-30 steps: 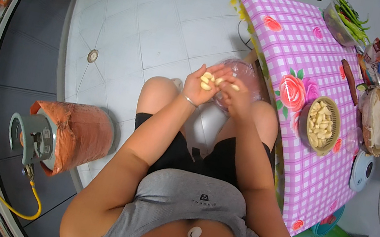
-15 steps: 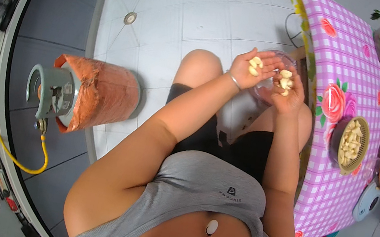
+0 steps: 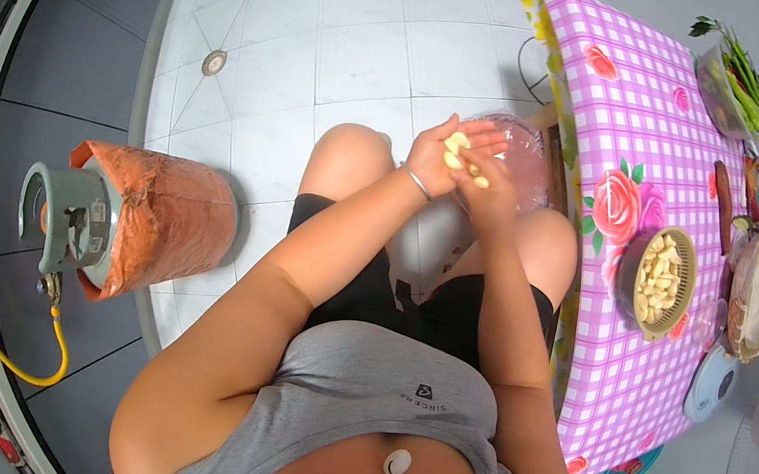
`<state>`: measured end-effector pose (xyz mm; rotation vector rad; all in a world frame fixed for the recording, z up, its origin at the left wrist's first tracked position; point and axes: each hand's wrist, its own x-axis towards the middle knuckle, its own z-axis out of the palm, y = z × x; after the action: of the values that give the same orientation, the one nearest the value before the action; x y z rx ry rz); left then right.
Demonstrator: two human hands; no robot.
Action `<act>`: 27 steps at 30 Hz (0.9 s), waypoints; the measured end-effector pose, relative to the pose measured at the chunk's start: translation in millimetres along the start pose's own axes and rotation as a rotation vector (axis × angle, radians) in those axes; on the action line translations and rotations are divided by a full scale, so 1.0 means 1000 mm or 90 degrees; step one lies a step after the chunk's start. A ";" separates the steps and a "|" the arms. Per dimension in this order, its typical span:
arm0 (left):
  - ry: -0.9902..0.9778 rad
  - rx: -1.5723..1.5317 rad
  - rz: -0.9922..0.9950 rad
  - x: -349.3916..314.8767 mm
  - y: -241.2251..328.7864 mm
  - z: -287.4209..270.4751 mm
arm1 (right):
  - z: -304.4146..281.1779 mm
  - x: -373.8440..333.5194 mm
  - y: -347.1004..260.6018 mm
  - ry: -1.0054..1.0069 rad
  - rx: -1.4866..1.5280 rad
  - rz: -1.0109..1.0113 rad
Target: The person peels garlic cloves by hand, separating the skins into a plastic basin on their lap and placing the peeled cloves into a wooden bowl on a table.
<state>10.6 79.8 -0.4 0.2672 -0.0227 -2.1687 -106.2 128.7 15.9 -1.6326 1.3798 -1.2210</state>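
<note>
My left hand (image 3: 429, 157) is palm up with its fingers stretched out, and several peeled garlic cloves (image 3: 457, 143) lie on it. My right hand (image 3: 496, 200) meets it from the right, fingers curled around more cloves (image 3: 480, 181) that show at the fingertips. Both hands are above my knees. Just beyond them stands a pinkish container lined with clear plastic (image 3: 526, 153), partly hidden by the hands. On the table to my right, a beige strainer basket (image 3: 689, 266) is heaped with peeled garlic cloves.
A table with a pink checked cloth (image 3: 608, 379) runs along my right. It bears a box of green vegetables (image 3: 719, 94), a brown stick-like thing (image 3: 723, 206) and a wicker basket (image 3: 737, 326). An orange-wrapped gas cylinder (image 3: 168, 225) with a yellow hose (image 3: 21, 370) stands left.
My right hand has moved left, from beside my left hand to against its palm, and its fingers have curled over the cloves. The whole view has shifted slightly.
</note>
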 end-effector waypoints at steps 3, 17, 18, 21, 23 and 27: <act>0.014 0.034 -0.011 0.000 0.000 -0.004 | -0.002 0.001 -0.012 -0.025 -0.057 -0.025; 0.001 0.087 -0.041 -0.002 -0.007 -0.003 | 0.000 0.004 0.017 0.037 0.178 0.185; 0.008 0.117 -0.034 -0.002 -0.010 -0.008 | 0.004 0.001 0.020 0.041 0.186 0.232; 0.040 0.276 0.015 0.001 -0.022 -0.003 | 0.004 0.001 0.032 0.030 0.350 0.275; 0.092 0.347 0.065 0.003 -0.028 -0.009 | 0.007 0.005 0.031 0.028 0.345 0.245; 0.140 0.595 0.276 -0.002 -0.045 -0.005 | 0.014 -0.001 0.024 0.060 0.446 0.372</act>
<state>-23.5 108.2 -10.3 0.9291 -0.8942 -1.5530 -101.5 123.6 -11.1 -0.6395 1.1669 -1.2247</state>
